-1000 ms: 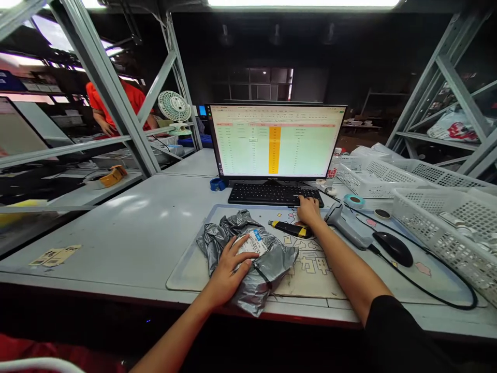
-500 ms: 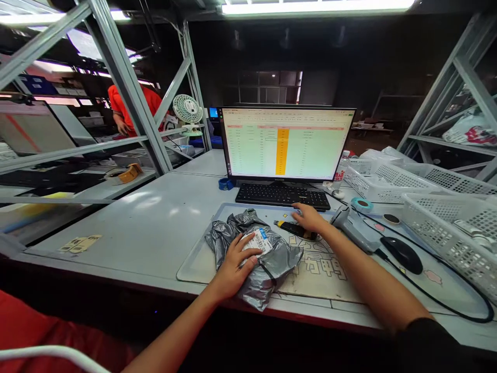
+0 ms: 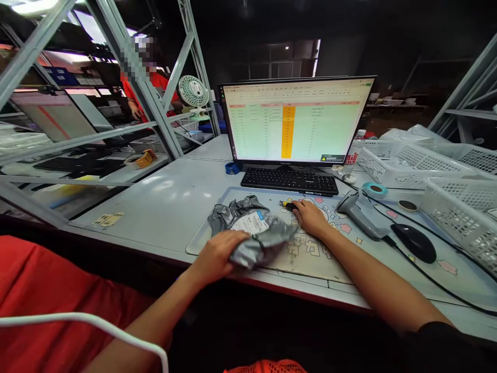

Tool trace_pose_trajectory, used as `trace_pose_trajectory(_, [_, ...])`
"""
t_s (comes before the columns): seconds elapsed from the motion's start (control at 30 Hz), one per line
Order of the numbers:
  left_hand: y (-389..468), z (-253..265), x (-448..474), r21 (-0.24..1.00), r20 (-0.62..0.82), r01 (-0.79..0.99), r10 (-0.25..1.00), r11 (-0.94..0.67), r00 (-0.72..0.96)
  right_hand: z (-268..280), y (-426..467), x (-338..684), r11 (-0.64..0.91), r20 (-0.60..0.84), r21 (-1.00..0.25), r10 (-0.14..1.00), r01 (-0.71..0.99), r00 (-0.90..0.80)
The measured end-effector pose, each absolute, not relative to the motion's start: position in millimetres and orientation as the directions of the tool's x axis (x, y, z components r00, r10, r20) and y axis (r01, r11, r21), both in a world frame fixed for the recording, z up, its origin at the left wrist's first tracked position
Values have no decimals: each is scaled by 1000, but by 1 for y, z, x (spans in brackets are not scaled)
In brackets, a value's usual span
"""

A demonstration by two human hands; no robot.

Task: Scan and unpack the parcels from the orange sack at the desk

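My left hand [image 3: 220, 253] grips the near left edge of a grey plastic mailer bag [image 3: 267, 238], its fingers bent over the film. The crinkled bag is slightly blurred, and a white shipping label [image 3: 251, 223] faces up on it. To the right, my right hand [image 3: 310, 217] is closed over a utility knife [image 3: 288, 205]. Only the knife's yellow and black front end shows beyond the fingers, pointing left; the rest is under the hand. Both hands are over a printed desk mat [image 3: 298, 264].
A keyboard [image 3: 289, 181] and a monitor [image 3: 298, 124] stand behind the mat. On the right are a barcode scanner [image 3: 361, 215], a black mouse [image 3: 413, 242], cables and white baskets [image 3: 411, 166]. A blue tape roll [image 3: 232, 168] sits left. A person in red [image 3: 157, 80] stands beyond the frame.
My left hand has gone from lying on the bag to gripping its near edge, which looks lifted. My right hand has closed on the utility knife. The camera view has shifted.
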State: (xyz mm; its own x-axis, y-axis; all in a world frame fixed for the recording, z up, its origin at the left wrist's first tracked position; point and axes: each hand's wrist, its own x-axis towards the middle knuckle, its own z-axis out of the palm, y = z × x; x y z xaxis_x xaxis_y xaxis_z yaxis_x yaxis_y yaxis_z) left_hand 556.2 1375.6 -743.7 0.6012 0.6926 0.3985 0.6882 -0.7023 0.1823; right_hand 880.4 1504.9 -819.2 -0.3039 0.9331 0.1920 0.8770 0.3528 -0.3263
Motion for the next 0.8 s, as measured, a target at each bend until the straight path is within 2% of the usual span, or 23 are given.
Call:
trace_pose_trajectory(0.03, [1385,-737,555,251,468,735,744,-630,477,-819,1505,882,340,212,-366,937,866,-279])
trace_pose_trajectory(0.1, [1405,-724,555,419,576,806,808,-419,120,-817,1504,887,326,299,-472,933,819,-199])
trace_pose_trajectory(0.17, [1423,-714,559,556,599,790,783,-258,-166,-810,1499,893,355,441,-571,893,740,-88])
trace_pose_trajectory(0.2, [1429,-711,563,593,591,773,774,-226,-228,-805,1495,896,395,515,-601,856,695,-41])
trace_pose_trajectory(0.27, [1436,-709,573,612,576,758,784,-227,-230,-792,1483,898,508,635,-613,772,605,-5])
trace_pose_trajectory(0.4, [1433,-714,592,592,583,761,793,-266,-177,-774,1450,877,713,736,-532,656,457,-169])
trace_pose_trajectory(0.5, [1432,-719,599,596,604,735,784,-323,-145,-776,1435,855,749,704,-512,646,420,-295])
trace_pose_trajectory(0.6, [1438,-724,594,684,577,641,797,-349,-181,-785,1434,846,710,618,-520,696,475,-365])
trace_pose_trajectory(0.73, [1456,-738,573,903,366,377,830,-207,-420,-791,1446,855,586,364,-460,810,667,-460])
trace_pose_trajectory(0.8, [1464,-745,561,941,273,314,834,-127,-480,-789,1454,863,513,239,-392,858,764,-454])
